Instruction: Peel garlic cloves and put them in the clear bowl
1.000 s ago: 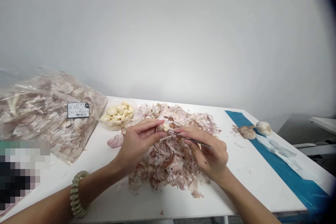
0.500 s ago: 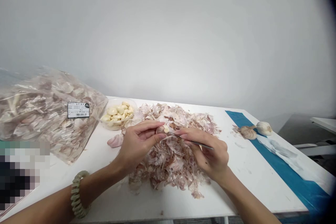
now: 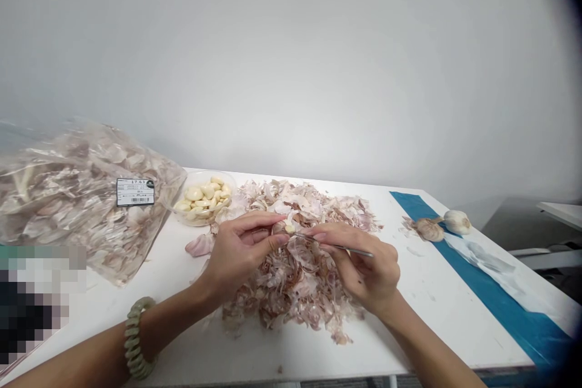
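Btwn front/back tabletop (image 3: 427, 282) edges, pinching garlic clove (image 3: 290, 228) w/ L hand (image 3: 240, 245), thin tool (image 3: 357, 251) w/ R hand (image 3: 369, 264), above skins (image 3: 300, 291).

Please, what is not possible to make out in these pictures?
Head view:
Garlic clove: partly hidden by the left hand.
Thin tool: middle covered by the right hand.
Plastic bag: cut off by the left edge.
Label: fine print too small.
Lower-left item: blurred into blocks.

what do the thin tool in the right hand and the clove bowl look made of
Thin tool: probably metal, smooth, judging by its grey sheen.
Bowl: likely clear, glossy plastic, since cloves show through its wall; glass isn't ruled out.
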Action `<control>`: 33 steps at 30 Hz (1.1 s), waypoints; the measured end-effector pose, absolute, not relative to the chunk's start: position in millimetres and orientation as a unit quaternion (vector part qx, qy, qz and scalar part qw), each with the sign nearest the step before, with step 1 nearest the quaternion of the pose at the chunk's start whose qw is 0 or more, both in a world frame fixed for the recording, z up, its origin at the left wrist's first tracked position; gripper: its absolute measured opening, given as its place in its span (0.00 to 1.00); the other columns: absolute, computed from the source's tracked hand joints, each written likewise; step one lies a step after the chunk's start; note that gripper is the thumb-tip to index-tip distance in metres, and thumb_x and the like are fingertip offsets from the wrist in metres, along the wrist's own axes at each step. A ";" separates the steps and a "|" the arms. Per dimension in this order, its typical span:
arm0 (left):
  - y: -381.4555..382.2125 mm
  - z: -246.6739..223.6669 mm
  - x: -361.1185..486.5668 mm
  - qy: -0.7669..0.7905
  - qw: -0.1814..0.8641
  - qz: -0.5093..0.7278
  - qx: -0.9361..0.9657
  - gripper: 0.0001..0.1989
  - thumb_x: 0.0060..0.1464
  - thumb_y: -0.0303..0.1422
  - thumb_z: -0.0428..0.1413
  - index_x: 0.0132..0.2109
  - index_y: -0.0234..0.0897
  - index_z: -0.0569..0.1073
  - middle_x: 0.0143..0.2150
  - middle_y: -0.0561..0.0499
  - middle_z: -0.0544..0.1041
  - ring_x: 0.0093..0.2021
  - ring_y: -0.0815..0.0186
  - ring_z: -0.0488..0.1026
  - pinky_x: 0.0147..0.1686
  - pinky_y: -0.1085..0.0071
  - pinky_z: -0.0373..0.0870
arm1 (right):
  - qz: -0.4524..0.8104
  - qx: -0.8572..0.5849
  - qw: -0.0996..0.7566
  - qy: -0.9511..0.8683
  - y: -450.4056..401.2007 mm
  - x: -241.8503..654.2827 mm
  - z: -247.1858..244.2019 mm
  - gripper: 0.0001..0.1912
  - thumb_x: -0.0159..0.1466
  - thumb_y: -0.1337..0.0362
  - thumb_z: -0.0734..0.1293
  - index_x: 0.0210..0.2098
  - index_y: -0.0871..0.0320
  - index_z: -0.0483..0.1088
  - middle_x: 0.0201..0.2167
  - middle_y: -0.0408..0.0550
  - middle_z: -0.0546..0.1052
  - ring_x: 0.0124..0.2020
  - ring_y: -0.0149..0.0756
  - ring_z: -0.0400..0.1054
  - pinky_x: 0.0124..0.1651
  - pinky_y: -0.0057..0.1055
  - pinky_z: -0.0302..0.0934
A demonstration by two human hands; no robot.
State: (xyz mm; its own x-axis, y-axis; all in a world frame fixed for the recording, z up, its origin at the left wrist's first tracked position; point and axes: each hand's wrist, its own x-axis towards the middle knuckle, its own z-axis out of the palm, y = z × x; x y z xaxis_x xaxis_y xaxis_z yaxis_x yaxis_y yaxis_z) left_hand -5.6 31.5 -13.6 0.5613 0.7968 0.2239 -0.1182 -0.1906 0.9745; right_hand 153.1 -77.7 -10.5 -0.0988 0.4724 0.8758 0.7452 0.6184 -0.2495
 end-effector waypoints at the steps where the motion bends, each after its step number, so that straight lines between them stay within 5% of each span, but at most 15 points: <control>1: 31.4 -13.6 -5.7 0.253 0.582 0.395 0.664 0.12 0.39 0.33 0.66 0.37 0.42 0.80 0.39 0.51 0.80 0.42 0.66 0.76 0.43 0.76 0.74 | -0.131 -0.419 0.525 -0.729 -77.9 153.0 -10.5 0.27 0.57 0.83 0.61 0.51 0.53 0.66 0.38 0.47 0.79 0.41 0.36 0.74 0.42 0.37 0.73; 33: 37.4 -16.3 0.3 0.211 0.784 0.361 0.458 0.14 0.48 0.31 0.63 0.43 0.32 0.74 0.36 0.48 0.78 0.39 0.69 0.73 0.45 0.74 0.67 | -0.091 -0.409 0.525 -0.741 -78.4 141.4 -9.2 0.20 0.57 0.84 0.59 0.43 0.59 0.70 0.34 0.50 0.79 0.38 0.35 0.75 0.38 0.31 0.73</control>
State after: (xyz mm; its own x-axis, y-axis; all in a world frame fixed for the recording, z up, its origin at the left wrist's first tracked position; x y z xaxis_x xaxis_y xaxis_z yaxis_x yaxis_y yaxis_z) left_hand 0.3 37.4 -16.3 0.6500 0.7600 -0.0001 -0.3728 0.3190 0.8714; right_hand 141.4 -78.4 -9.2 -0.1135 0.5110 0.8521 0.7016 0.6485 -0.2954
